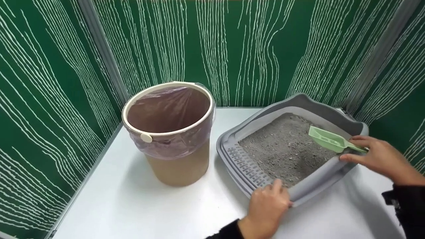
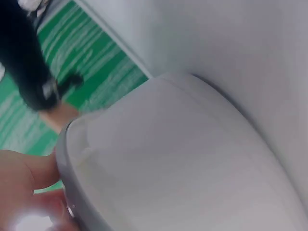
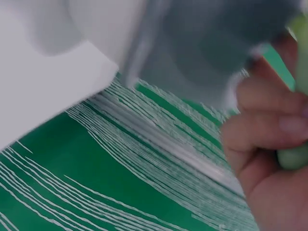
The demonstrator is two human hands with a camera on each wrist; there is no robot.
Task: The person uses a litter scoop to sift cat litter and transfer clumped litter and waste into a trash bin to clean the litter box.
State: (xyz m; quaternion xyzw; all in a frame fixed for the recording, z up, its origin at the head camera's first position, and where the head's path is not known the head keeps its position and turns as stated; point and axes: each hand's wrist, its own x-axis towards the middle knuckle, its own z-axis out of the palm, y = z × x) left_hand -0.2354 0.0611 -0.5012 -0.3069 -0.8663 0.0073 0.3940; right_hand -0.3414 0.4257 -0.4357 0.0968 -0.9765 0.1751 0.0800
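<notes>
A grey litter box (image 1: 315,184) with grey litter (image 1: 282,142) in it stands at the right of the white table. My left hand (image 1: 268,209) grips the box's near rim; in the left wrist view its thumb and fingers (image 2: 41,171) pinch the rim from both sides. Above the box's right side, my right hand (image 1: 385,161) holds a light green litter scoop (image 1: 327,139) by its handle. No litter shows in the scoop. Curled fingers (image 3: 269,130) wrap the green handle (image 3: 302,67) in the right wrist view.
Left of the box stands a beige trash bin (image 1: 181,169) with a translucent purplish liner (image 1: 172,146) folded over its rim. Green panels (image 1: 239,43) with white wavy lines and grey posts enclose the white table (image 1: 186,212) at the back and sides.
</notes>
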